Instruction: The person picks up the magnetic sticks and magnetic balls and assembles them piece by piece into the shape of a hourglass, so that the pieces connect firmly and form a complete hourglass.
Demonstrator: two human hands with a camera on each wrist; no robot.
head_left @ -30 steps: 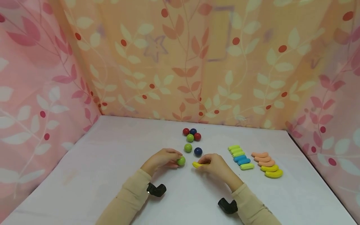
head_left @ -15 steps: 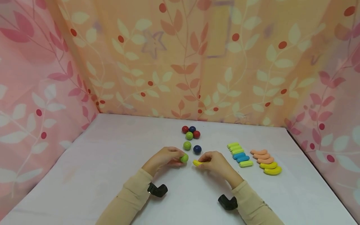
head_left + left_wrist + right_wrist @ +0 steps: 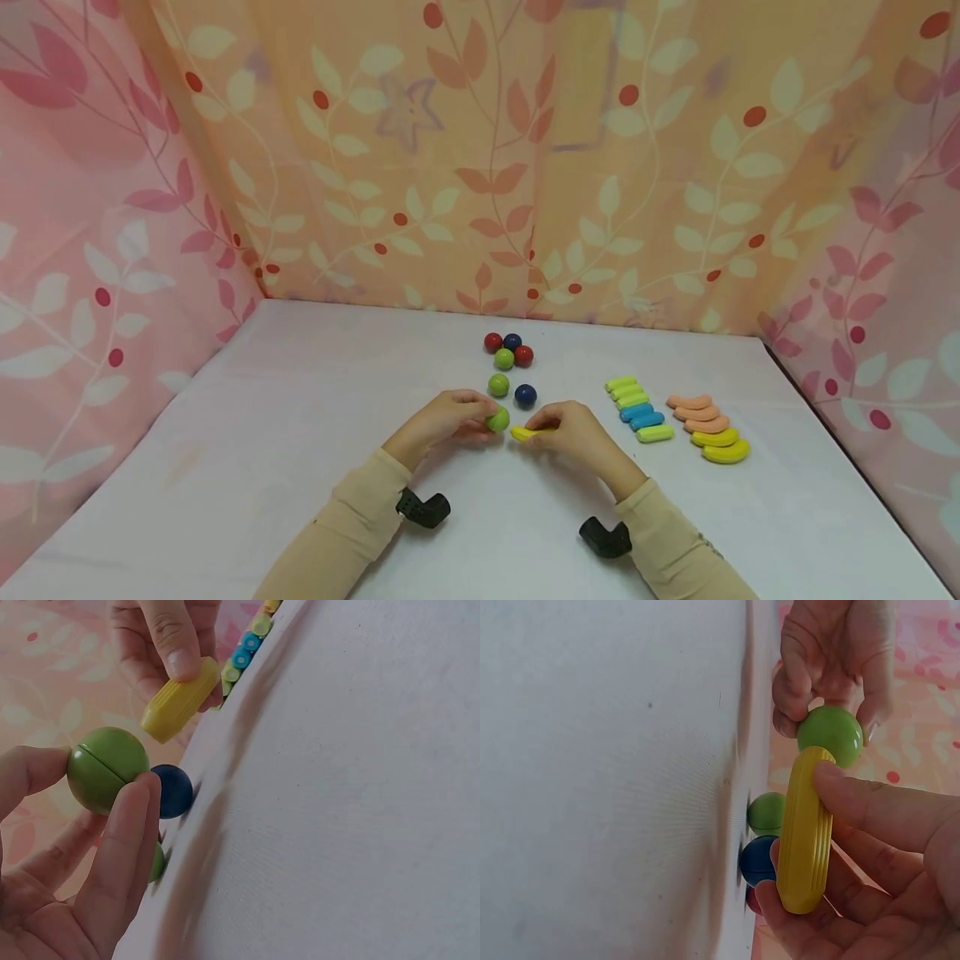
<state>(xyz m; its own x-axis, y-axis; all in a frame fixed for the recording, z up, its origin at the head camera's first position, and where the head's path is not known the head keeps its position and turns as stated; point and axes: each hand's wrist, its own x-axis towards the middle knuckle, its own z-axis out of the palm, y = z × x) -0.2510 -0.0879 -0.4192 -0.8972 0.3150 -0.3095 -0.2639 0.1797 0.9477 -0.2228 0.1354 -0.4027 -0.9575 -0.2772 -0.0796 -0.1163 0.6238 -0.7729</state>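
A glossy green ball (image 3: 498,420) with a seam round it is pinched between the thumb and fingers of my left hand (image 3: 452,415). Facing it, my right hand (image 3: 576,432) grips a yellow banana-shaped piece (image 3: 805,832) with ridged sides. In the left wrist view the ball and the yellow piece hang above the white tabletop, a small gap between them. Just beyond the hands lie a dark blue ball (image 3: 526,395) and a second green ball (image 3: 498,384).
Farther back sits a cluster of red, blue and green balls, one red ball (image 3: 524,356) at its right. To the right, short green and blue sticks (image 3: 636,412) form a row beside peach and yellow curved pieces (image 3: 706,424). Patterned cloth walls (image 3: 360,167) enclose the white table (image 3: 225,417).
My left hand has moved rightward with the green ball, nearer the yellow piece. My right hand stays almost in place, still holding that piece. The head view has tilted slightly.
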